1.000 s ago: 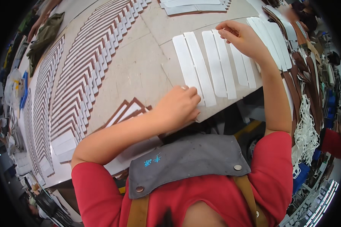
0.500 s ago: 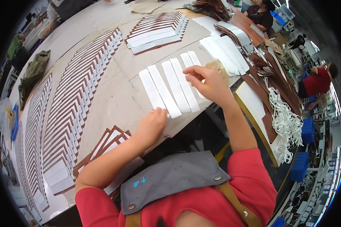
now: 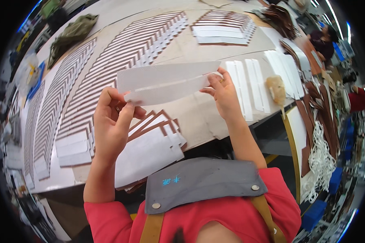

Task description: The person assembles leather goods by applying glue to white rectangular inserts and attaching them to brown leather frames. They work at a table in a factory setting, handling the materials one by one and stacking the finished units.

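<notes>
You hold one translucent white strip [image 3: 166, 79] above the counter [image 3: 198, 115], raised clear of the surface and in front of your chest; it is not yet laid on any brown piece. Judging by the layout, the work stands partway; the long overlapped row [image 3: 121, 50] of brown-and-white pieces, the narrower row [image 3: 63, 91] to its left and the fanned set [image 3: 223, 34] at the far side all appear laid out; so does the near pile [image 3: 152, 156] of brown-edged pieces with white faces, by the counter's front edge. Left over, as far as shown, are two loose white pieces [image 3: 241, 89] side by side to the right and the white stack [image 3: 286, 75] beyond them; these appear unused.

Your left hand [image 3: 112, 121] is upright, fingers curled, thumb and fingertips pinching the strip's left end at its lower corner; your right hand [image 3: 224, 90] pinches the right end between thumb and fingers, its forearm angled in from the lower right; the strip spans the two hands, slightly tilted, its right end higher.
</notes>
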Demonstrator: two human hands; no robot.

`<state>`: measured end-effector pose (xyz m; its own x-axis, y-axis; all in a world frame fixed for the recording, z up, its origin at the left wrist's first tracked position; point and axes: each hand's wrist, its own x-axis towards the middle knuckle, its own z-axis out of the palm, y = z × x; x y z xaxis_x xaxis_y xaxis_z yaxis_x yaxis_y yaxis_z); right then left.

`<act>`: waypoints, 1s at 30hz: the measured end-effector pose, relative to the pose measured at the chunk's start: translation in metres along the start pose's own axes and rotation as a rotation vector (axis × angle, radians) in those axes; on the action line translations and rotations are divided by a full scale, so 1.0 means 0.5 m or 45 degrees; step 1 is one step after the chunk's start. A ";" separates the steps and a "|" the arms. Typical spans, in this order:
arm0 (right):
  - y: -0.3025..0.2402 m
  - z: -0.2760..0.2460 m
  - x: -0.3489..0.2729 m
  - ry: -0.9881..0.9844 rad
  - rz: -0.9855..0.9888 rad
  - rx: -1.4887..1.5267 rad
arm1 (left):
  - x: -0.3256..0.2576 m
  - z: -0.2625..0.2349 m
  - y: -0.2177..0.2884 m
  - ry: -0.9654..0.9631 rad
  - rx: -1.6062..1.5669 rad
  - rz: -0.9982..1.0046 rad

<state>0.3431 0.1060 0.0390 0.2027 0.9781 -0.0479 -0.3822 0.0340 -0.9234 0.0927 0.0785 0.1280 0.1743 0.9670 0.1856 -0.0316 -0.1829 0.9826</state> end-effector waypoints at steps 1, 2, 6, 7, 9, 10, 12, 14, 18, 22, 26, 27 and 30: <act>0.007 0.011 0.001 -0.030 0.001 0.018 | -0.016 -0.013 -0.003 0.029 -0.014 -0.023; 0.012 0.012 0.005 -0.060 0.003 0.037 | -0.028 -0.026 -0.010 0.069 -0.057 -0.033; 0.012 0.067 -0.027 -0.116 -0.025 0.044 | -0.080 -0.065 -0.025 0.310 -0.101 -0.036; 0.017 0.076 -0.034 -0.135 -0.075 -0.011 | -0.093 -0.075 -0.032 0.361 -0.095 -0.017; 0.022 0.098 -0.054 -0.198 -0.097 -0.103 | -0.123 -0.094 -0.050 0.454 -0.086 0.026; 0.025 0.106 -0.062 -0.226 -0.118 -0.148 | -0.139 -0.103 -0.057 0.480 -0.077 0.024; 0.030 0.117 -0.075 -0.225 0.026 -0.129 | -0.172 -0.115 -0.076 0.559 -0.035 0.057; 0.036 0.119 -0.085 -0.229 0.163 -0.068 | -0.205 -0.130 -0.091 0.598 0.001 0.048; 0.040 0.138 -0.112 -0.275 0.235 -0.092 | -0.258 -0.147 -0.110 0.631 0.096 0.095; 0.059 0.136 -0.157 -0.359 0.161 -0.260 | -0.322 -0.170 -0.125 0.715 0.150 -0.081; 0.077 0.108 -0.213 -0.559 0.224 -0.474 | -0.384 -0.201 -0.138 0.519 0.641 -0.247; 0.089 0.094 -0.221 -0.641 0.235 -0.504 | -0.393 -0.206 -0.138 0.438 0.824 -0.275; 0.097 0.094 -0.233 -0.688 0.241 -0.632 | -0.397 -0.211 -0.136 0.451 0.784 -0.354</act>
<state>0.2585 0.0033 0.0175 -0.3452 0.9269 -0.1474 0.1100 -0.1160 -0.9871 -0.0438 -0.0823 0.0244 -0.2336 0.9721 0.0228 0.5402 0.1103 0.8343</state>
